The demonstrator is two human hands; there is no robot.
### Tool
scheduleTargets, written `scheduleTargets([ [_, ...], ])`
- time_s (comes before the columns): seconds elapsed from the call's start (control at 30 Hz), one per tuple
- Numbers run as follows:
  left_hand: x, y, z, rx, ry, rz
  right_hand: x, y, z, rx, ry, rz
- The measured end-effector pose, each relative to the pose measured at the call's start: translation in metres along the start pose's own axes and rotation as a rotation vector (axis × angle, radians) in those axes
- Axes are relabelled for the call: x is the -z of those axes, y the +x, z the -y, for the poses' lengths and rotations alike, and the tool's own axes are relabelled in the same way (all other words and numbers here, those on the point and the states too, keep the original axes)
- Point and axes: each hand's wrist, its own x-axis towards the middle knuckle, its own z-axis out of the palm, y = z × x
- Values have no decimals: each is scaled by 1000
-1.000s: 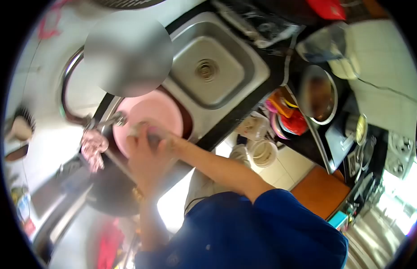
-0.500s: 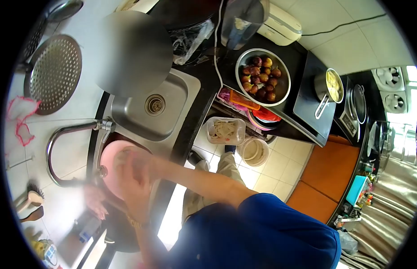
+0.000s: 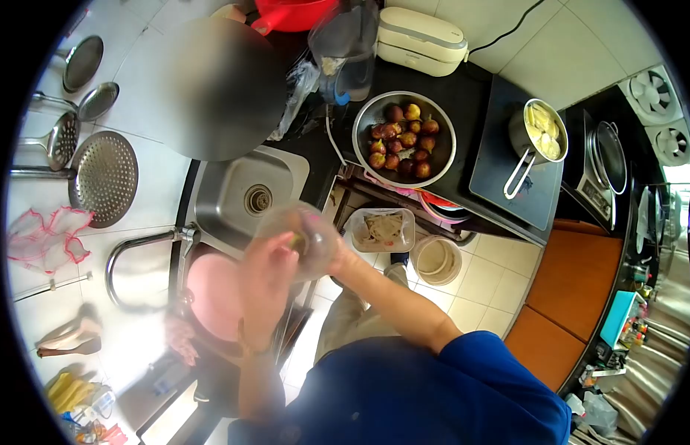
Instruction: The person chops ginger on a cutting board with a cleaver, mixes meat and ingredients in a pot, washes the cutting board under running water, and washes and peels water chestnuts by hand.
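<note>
Slightly blurred, my right hand grips the right side of a see-through, round plastic bowl. My left hand is closed against the bowl's left side, with its fingertips near a small green bit I cannot make out. Pinkish colour also shows through the bowl's wall. Both hands are raised between the steel sink and my body. To the left of my left hand, a pink basin sits by the faucet.
A steel bowl of figs stands on the black counter. Beyond it, a pot of yellowish pieces rests on a dark board. Below are a tub with pale scraps and a bucket. A skimmer hangs on the left wall.
Both hands have risen from over the pink basin and moved right, and the clear bowl now shows between them. The whole view has shifted a little with my head.
</note>
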Motion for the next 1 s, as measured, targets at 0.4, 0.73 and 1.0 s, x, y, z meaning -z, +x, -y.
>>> scheduleTargets([
  [0.4, -190, 104, 95, 730, -864, 151, -57, -196, 144, 617, -113, -330],
  [0.73, -252, 102, 82, 825, -1011, -56, -77, -227, 203, 688, -194, -242],
  [1.0, -139, 41, 135, 876, -983, -259, -63, -190, 217, 697, -137, -362],
])
